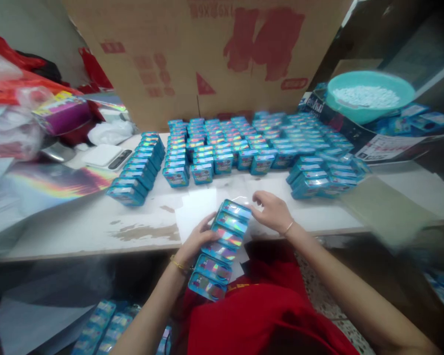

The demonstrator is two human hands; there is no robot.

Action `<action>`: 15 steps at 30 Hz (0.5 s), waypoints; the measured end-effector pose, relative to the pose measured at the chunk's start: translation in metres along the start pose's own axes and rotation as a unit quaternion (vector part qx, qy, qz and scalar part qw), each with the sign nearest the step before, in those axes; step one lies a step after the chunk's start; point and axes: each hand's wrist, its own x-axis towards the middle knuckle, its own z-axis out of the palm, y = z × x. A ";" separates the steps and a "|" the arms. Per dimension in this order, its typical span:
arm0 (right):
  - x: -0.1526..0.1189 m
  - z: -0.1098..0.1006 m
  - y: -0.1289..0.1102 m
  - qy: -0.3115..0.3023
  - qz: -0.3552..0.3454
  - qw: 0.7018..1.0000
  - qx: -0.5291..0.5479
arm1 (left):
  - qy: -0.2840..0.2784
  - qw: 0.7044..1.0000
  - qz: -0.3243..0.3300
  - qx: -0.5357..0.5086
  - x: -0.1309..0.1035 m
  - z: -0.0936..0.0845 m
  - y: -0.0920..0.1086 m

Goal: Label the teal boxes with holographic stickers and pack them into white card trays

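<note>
A row of several blue tins with shiny lids (227,236) slants from the table's front edge down toward my lap. My left hand (203,235) grips the row from its left side, fingers along the upper tins. At the upper right end of the row is my right hand (272,211), its fingers curled close to the top tin; whether it holds anything is too small to tell. White paper (194,212) lies under and beside the tins. Behind, long rows of blue tins (175,176) stand packed on the table.
A large cardboard box (170,44) stands behind the rows. At the right, a turquoise bowl of white pieces (370,96) sits over a dark box (340,125). A white scale (105,157) and plastic bags are at the left. More tins (103,328) sit below the table.
</note>
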 end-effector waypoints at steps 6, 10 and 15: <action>0.001 0.011 -0.016 0.039 0.021 0.999 -0.020 | 0.031 0.999 0.018 0.012 0.010 -0.004 0.002; 0.010 0.014 -0.020 0.026 0.029 0.999 -0.020 | 0.066 0.995 0.030 0.075 0.013 0.003 0.002; 0.016 0.009 -0.021 -0.046 0.033 0.998 0.000 | 0.153 0.927 0.141 0.312 0.015 -0.007 0.003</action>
